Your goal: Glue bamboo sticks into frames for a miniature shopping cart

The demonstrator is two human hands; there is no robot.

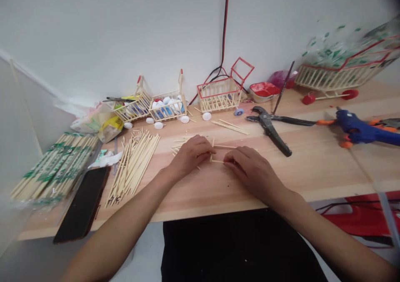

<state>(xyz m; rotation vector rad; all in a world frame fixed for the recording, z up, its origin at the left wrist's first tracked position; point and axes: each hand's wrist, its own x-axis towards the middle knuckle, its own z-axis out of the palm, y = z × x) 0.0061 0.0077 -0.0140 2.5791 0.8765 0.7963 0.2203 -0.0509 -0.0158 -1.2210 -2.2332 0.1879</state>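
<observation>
My left hand (191, 153) rests on the wooden table (312, 169) with its fingers curled over short cut wooden sticks (218, 154) in the middle. My right hand (250, 167) lies just right of it, fingertips pinched on the end of one of those sticks. The two hands almost touch. A loose heap of long bamboo sticks (134, 165) lies to the left of my left hand.
Black pliers (271, 128) and a blue glue gun (362, 131) lie to the right. Small stick carts (218, 93) line the back wall, with white bottle caps (165, 105). Packed chopsticks (56, 169) and a black phone (83, 205) sit at the left edge.
</observation>
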